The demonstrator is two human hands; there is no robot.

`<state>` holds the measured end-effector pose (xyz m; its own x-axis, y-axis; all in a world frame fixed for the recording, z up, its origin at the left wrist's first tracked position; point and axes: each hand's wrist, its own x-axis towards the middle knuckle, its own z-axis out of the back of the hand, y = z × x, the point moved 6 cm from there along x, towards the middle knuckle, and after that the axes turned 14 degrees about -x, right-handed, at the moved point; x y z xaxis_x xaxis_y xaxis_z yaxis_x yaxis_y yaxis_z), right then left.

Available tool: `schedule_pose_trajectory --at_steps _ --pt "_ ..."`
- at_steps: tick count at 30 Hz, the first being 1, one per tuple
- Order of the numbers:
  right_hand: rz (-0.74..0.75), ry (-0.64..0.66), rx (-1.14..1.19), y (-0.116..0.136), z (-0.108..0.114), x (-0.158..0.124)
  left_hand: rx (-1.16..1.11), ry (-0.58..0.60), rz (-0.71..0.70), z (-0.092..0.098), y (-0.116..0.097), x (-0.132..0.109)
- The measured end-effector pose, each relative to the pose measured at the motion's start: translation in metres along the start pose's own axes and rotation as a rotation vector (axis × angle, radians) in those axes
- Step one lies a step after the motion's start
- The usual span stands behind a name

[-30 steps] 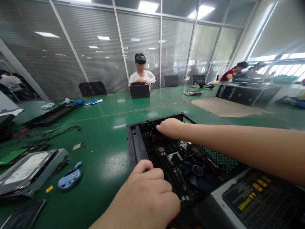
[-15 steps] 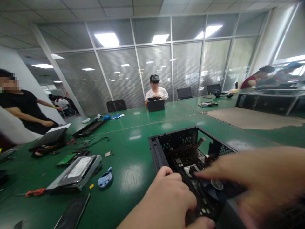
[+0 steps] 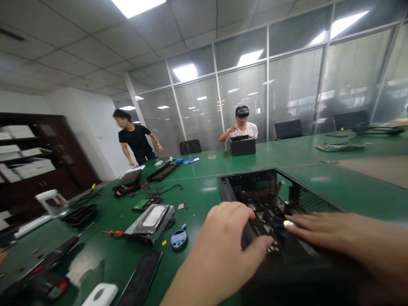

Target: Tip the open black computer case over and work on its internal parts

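Note:
A black computer case (image 3: 231, 193) lies open-topped on the green table in front of me, with boards and dark parts inside. My left hand (image 3: 223, 244) is at its left side, fingers curled over the edge and thumb reaching inward, holding the case. My right hand (image 3: 342, 233) lies over the right part of the case, fingers stretched out and fairly flat. Its fingertips are at a shiny round spot (image 3: 288, 224) inside. The parts beneath that hand are hidden.
Left on the green table (image 3: 204, 199) are a hard drive in a metal bracket (image 3: 149, 223), an orange-handled screwdriver (image 3: 115, 233), a blue round container (image 3: 179, 239), a power drill (image 3: 44, 272) and a black panel (image 3: 140, 280). A person (image 3: 244, 129) sits opposite; another (image 3: 135, 138) stands left.
My view has turned left. My right hand has gone from a pointing finger inside the case to flatter, stretched fingers. My left thumb has moved further apart from the fingers. The standing person has turned.

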<state>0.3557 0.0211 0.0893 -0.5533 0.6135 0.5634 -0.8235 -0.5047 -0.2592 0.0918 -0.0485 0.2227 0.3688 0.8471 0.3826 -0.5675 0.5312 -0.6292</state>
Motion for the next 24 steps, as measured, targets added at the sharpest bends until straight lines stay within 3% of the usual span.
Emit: schedule_pose_trajectory --at_steps 1,2,5,8,11,14,17,20,24 --pt "0.197 0.112 0.026 0.002 -0.01 0.041 0.012 -0.062 0.018 0.01 -0.002 0.0" --pt "0.278 0.145 0.02 0.001 -0.018 0.081 0.014 -0.083 0.032 0.015 -0.004 -0.001" --pt "0.115 0.034 -0.104 0.002 -0.046 0.182 -0.014 0.02 0.066 0.003 -0.003 -0.002" --pt "-0.108 -0.003 -0.076 0.033 -0.089 0.214 0.023 0.157 0.089 -0.02 0.011 -0.002" --pt "-0.164 0.032 0.104 0.07 -0.125 0.184 0.114 0.229 0.127 -0.031 0.028 0.0" --pt "-0.097 0.059 0.218 0.085 -0.135 0.12 0.19 0.295 0.158 -0.036 0.037 0.005" --pt "-0.165 0.118 0.293 0.063 -0.128 0.045 0.207 0.338 0.169 -0.046 0.047 0.013" --pt "-0.297 0.2 0.352 0.024 -0.113 -0.022 0.262 0.342 0.221 -0.063 0.075 0.02" --pt "-0.473 0.18 0.359 -0.026 -0.095 -0.067 0.377 0.321 0.355 -0.088 0.129 0.026"
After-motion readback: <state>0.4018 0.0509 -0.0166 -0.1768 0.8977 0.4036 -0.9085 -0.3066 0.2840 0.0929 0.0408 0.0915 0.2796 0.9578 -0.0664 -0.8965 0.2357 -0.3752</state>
